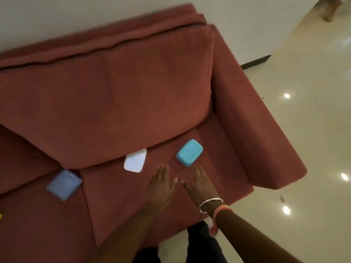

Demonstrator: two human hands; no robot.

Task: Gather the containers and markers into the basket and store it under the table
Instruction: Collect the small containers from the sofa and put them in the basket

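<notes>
- A yellow-green sliver [0,216] is showing at the far left edge; too little is in view to tell what it is.
- A pale lavender-blue rectangular plastic container [64,185] is lying on the seat of a rust-red fabric sofa [114,92], across the seam between two seat cushions.
- A white rectangular plastic container with rounded corners [135,160] is resting further right on the seat, its far edge touching the foot of the back cushion.
- The person's left hand [162,186] is reaching out palm down over the seat, just on the near side of the white container. Its fingers [163,171] are lying straight and close together, holding nothing. Whether they are touching the fabric is unclear.
- A turquoise rounded-rectangular plastic container [189,152] is sitting on the seat near the sofa's armrest [256,130], well apart from the white one.
- The right hand [199,185] is stretching out beside the left, thumbs nearly meeting. Its fingers are straight and empty, with the tips just short of the turquoise container.
- A silver bangle [210,205] and a pink-orange thread band [222,208] are circling the right wrist.
- A glossy cream floor [313,139] is reflecting spots of light on the right.
</notes>
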